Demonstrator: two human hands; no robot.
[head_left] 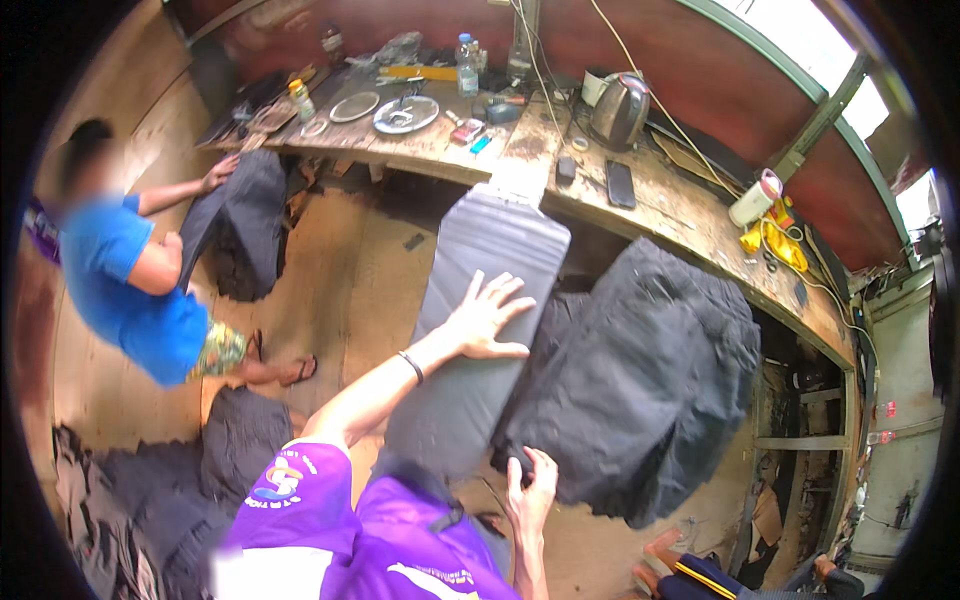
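My left hand (490, 318) lies flat with its fingers spread on a long dark-grey board (462, 390). The board has a creased, shiny upper part and juts from the workbench towards me. At its right side hangs a pair of black shorts (650, 380) with a gathered waistband at the far end. My right hand (532, 488) is at the lower left corner of these shorts, thumb and fingers curled at the hem. Part of the grip is hidden by the fabric.
Along the wooden workbench (670, 190) stand a kettle (620, 110), a phone (620, 184), a bottle (467, 66) and a metal plate (406, 114). A co-worker in blue (130, 270) handles a dark garment (245, 230) at left. Dark cloth (160, 490) lies piled at lower left; another person's legs (665, 565) show at lower right.
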